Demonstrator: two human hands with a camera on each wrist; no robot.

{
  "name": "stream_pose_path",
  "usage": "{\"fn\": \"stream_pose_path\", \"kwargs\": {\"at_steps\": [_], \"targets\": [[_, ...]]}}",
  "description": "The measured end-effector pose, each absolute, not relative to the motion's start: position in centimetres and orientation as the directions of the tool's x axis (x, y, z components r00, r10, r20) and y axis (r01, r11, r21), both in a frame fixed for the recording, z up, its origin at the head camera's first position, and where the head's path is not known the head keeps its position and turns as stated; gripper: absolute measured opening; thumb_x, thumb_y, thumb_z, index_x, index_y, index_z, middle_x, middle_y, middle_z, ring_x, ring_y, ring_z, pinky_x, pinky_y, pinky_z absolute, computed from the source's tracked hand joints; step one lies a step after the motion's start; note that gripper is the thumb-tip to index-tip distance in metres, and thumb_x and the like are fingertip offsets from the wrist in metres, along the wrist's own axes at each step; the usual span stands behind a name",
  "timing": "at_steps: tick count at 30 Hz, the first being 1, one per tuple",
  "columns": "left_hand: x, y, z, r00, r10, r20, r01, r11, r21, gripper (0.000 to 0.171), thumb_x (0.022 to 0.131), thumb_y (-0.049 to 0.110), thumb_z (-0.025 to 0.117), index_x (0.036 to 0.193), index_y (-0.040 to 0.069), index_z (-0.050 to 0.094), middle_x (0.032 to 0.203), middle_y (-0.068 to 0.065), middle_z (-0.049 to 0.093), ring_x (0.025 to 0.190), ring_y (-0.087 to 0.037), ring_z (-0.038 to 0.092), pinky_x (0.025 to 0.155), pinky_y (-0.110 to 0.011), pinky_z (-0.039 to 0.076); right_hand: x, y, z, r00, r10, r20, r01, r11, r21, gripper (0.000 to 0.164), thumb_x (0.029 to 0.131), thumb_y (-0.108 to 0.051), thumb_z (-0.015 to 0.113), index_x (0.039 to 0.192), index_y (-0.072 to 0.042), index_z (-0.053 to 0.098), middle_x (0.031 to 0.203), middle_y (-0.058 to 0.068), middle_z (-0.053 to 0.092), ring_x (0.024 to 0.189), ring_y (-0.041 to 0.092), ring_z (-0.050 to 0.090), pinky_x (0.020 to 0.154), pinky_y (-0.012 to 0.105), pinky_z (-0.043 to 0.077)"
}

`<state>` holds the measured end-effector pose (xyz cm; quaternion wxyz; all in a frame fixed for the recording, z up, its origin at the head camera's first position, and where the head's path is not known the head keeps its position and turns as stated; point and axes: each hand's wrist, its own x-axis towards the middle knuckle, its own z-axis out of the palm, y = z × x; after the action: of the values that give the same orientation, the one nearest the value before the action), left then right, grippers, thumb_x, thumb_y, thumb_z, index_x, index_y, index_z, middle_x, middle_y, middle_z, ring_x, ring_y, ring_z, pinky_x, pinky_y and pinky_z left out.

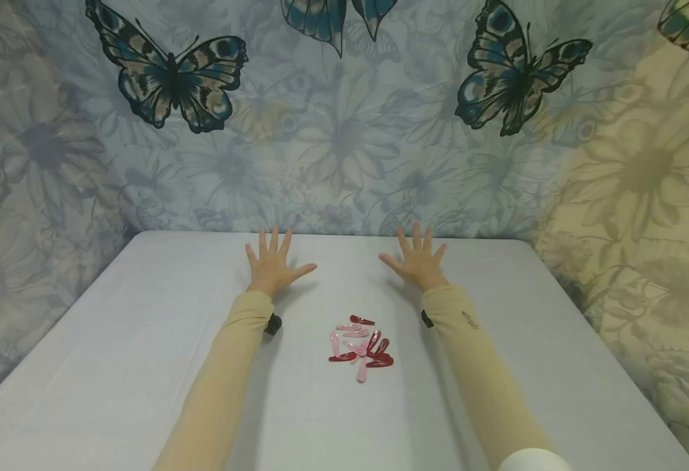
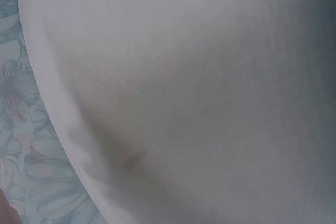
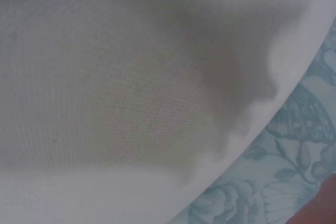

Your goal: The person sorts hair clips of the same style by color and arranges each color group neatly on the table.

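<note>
Reaching forward over a white table [image 1: 333, 425], a person holds both arms out, seen from the head. The left hand [image 1: 270, 269] and the right hand [image 1: 420, 263] are near the far edge, well apart, palms down. On each, the fingers are spread wide, with the thumb stretched inward toward the other hand; neither hand holds anything. Both seem raised, with soft shadows [image 1: 400, 288] on the white surface beside them.

Nearer the viewer, between the forearms, lies a loose heap of red and pink hair clips [image 1: 361, 351]. Some overlap in the middle; one red clip lies at the far side and one pink clip points toward the viewer. The heap is apart from both hands.

Beige sleeves [image 1: 215, 392] cover the arms, with a small black device [image 1: 272, 324] at the left wrist and part of another at the right. A white cuff [image 1: 534, 460] shows at the lower right. Behind the table hangs a pale blue floral backdrop [image 1: 344, 190] with large dark butterflies [image 1: 172, 82].

Both wrist views show mostly white surface, a blurred hand shadow and, in a lower corner, a sliver of skin.
</note>
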<state>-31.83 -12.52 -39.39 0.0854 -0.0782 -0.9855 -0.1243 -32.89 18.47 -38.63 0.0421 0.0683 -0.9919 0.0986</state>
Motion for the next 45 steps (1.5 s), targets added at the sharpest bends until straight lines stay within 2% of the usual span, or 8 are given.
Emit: {"fn": "stream_pose_path", "kwargs": {"at_steps": [7,15,20,25,28,31,38,45], "targets": [[-31.7,-12.1,-39.2,-0.97,0.151,0.192,0.194,0.955,0.226,0.097,0.073,0.075,0.04,0.145,0.02,0.004,0.148,-0.01,-0.006,0.127,-0.029,-0.023,0.092,-0.056,-0.015,-32.4,18.7,-38.3,-0.984,-0.145,0.099,-0.161,0.971,-0.178,0.087,0.081,-0.071,0.026,0.145,-0.016,0.005,0.145,0.02,-0.008,0.127,0.041,-0.016,0.088,0.066,-0.006],[-31.7,-11.5,-38.3,-0.956,0.181,0.23,0.231,0.949,0.214,0.095,0.073,0.079,0.032,0.145,0.024,0.003,0.148,-0.012,0.004,0.13,-0.032,-0.014,0.093,-0.057,-0.013,-32.0,19.1,-37.6,-0.988,-0.135,0.076,-0.148,0.972,-0.185,0.085,0.083,-0.07,0.024,0.145,-0.014,0.008,0.146,0.02,-0.005,0.127,0.039,-0.015,0.09,0.065,-0.003],[-31.5,-11.1,-37.6,-0.927,0.246,0.282,0.306,0.933,0.19,0.087,0.077,0.068,0.045,0.144,0.019,0.02,0.147,-0.012,0.011,0.131,-0.033,-0.008,0.093,-0.06,-0.007,-31.9,18.9,-37.5,-0.983,-0.15,0.111,-0.172,0.956,-0.239,0.083,0.084,-0.067,0.027,0.145,-0.013,0.009,0.145,0.022,-0.003,0.128,0.041,-0.01,0.091,0.065,-0.001],[-30.2,-10.7,-37.8,-0.85,0.328,0.412,0.42,0.894,0.155,0.072,0.077,0.058,0.057,0.133,0.016,0.044,0.137,-0.01,0.036,0.129,-0.031,0.019,0.094,-0.061,0.002,-31.1,18.6,-38.0,-0.959,-0.185,0.212,-0.243,0.926,-0.289,0.081,0.087,-0.063,0.031,0.143,-0.006,0.018,0.142,0.025,0.014,0.126,0.046,0.008,0.09,0.065,0.011],[-29.0,-10.3,-38.0,-0.798,0.308,0.518,0.478,0.847,0.231,0.057,0.078,0.047,0.063,0.123,0.013,0.055,0.121,-0.008,0.054,0.113,-0.028,0.042,0.094,-0.055,0.016,-30.0,18.2,-38.3,-0.925,-0.197,0.326,-0.313,0.879,-0.359,0.073,0.089,-0.054,0.038,0.136,0.001,0.031,0.135,0.026,0.03,0.123,0.044,0.022,0.092,0.06,0.019],[-27.4,-9.9,-38.1,-0.75,0.275,0.601,0.541,0.779,0.318,0.046,0.077,0.037,0.068,0.115,0.01,0.061,0.107,-0.006,0.062,0.094,-0.025,0.051,0.084,-0.045,0.03,-28.5,17.6,-38.2,-0.877,-0.19,0.441,-0.401,0.795,-0.456,0.06,0.09,-0.043,0.046,0.128,0.004,0.043,0.128,0.023,0.042,0.119,0.039,0.032,0.095,0.051,0.021],[-24.0,-8.7,-38.9,-0.727,0.154,0.669,0.625,0.552,0.552,0.033,0.074,0.021,0.074,0.103,0.009,0.067,0.098,-0.001,0.065,0.076,-0.019,0.049,0.069,-0.037,0.035,-24.7,15.9,-38.7,-0.819,-0.092,0.567,-0.501,0.597,-0.627,0.042,0.087,-0.026,0.055,0.117,0.004,0.054,0.115,0.017,0.054,0.105,0.031,0.042,0.089,0.044,0.028],[-22.8,-8.3,-40.2,-0.781,0.145,0.607,0.606,0.408,0.683,0.03,0.074,0.017,0.074,0.102,0.009,0.067,0.098,-0.001,0.065,0.076,-0.025,0.048,0.069,-0.047,0.037,-21.9,14.7,-39.4,-0.831,-0.027,0.556,-0.492,0.5,-0.712,0.032,0.085,-0.025,0.058,0.106,-0.001,0.061,0.101,0.01,0.061,0.074,0.027,0.039,0.068,0.042,0.03]]}}
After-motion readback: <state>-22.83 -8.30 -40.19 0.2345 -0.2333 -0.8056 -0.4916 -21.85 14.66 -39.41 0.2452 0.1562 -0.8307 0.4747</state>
